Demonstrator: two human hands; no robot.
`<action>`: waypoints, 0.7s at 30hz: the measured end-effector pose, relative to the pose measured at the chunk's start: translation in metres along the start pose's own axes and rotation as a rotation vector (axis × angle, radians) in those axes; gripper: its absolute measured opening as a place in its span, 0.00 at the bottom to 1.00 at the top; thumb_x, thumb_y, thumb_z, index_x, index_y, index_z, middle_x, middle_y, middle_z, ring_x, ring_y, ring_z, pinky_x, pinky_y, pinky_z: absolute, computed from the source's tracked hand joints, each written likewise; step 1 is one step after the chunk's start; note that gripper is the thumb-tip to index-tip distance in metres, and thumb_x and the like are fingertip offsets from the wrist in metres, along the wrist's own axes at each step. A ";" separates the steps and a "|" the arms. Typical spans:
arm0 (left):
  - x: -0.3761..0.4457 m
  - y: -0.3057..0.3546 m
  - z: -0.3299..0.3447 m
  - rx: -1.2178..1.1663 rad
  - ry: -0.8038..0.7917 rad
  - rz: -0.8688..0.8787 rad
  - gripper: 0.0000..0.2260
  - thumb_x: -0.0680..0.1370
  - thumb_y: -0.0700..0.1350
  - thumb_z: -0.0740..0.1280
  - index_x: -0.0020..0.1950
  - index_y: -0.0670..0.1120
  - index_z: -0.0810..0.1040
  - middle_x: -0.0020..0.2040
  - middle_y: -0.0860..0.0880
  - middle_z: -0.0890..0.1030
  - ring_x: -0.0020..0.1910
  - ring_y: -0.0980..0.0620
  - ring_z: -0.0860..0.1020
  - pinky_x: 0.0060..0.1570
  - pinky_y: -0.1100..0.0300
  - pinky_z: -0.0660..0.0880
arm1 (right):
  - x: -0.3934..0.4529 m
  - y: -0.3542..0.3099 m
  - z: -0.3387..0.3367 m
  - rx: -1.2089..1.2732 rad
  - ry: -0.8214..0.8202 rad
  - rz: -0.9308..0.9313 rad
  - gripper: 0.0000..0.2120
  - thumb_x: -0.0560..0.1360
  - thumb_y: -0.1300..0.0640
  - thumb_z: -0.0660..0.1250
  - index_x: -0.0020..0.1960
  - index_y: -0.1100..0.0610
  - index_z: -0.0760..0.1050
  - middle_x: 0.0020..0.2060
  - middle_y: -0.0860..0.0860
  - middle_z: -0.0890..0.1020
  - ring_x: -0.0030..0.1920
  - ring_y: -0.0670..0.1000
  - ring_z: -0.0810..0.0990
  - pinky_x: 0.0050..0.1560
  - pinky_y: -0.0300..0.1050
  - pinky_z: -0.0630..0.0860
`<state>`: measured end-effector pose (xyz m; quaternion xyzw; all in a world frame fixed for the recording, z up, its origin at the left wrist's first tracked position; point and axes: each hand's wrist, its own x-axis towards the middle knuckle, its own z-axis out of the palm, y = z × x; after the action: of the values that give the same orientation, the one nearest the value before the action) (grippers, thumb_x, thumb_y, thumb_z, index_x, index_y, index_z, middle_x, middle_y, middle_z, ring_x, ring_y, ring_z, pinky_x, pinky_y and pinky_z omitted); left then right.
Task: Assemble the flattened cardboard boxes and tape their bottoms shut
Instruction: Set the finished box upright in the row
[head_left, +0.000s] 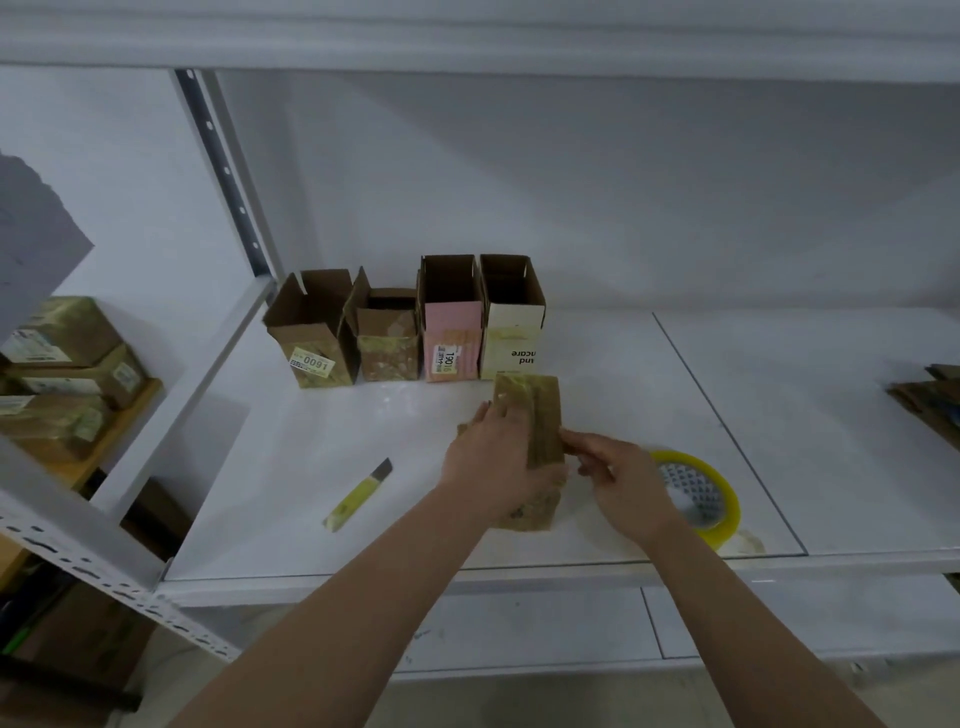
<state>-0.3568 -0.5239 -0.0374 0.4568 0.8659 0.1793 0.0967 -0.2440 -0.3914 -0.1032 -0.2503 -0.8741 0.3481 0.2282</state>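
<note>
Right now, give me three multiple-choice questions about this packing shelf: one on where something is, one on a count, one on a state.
1. Where is the yellow utility knife?
A. left of the hands
B. inside a box
C. on the tape roll

2. How many open boxes stand in the back row?
A. two
B. four
C. six

3. What is the left hand doing?
A. hanging idle
B. holding the knife
C. resting on the cardboard box

Answers: A, it lies on the shelf left of both hands; B, four stand side by side; C, its fingers lie across it.
</note>
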 end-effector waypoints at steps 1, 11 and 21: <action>0.002 0.007 0.004 -0.001 0.031 -0.029 0.34 0.74 0.64 0.66 0.69 0.42 0.65 0.69 0.43 0.67 0.70 0.41 0.65 0.63 0.46 0.72 | 0.001 0.002 -0.003 0.046 -0.023 0.057 0.20 0.79 0.70 0.59 0.66 0.55 0.77 0.54 0.51 0.84 0.48 0.50 0.82 0.56 0.50 0.79; 0.008 0.003 0.032 0.035 0.018 -0.165 0.42 0.72 0.68 0.62 0.78 0.51 0.46 0.80 0.48 0.43 0.69 0.37 0.66 0.57 0.47 0.73 | -0.016 0.006 -0.011 0.141 -0.006 0.342 0.16 0.79 0.70 0.59 0.63 0.61 0.76 0.52 0.59 0.82 0.48 0.55 0.80 0.58 0.50 0.76; -0.013 -0.016 -0.002 -1.237 0.223 -0.216 0.18 0.84 0.52 0.50 0.68 0.50 0.73 0.59 0.49 0.81 0.59 0.51 0.78 0.60 0.54 0.76 | -0.003 -0.039 -0.015 0.484 0.052 0.440 0.09 0.83 0.58 0.56 0.59 0.54 0.73 0.48 0.54 0.83 0.43 0.53 0.81 0.41 0.44 0.76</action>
<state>-0.3626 -0.5433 -0.0424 0.2052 0.6483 0.6819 0.2694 -0.2438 -0.4108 -0.0661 -0.3805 -0.6849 0.5802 0.2225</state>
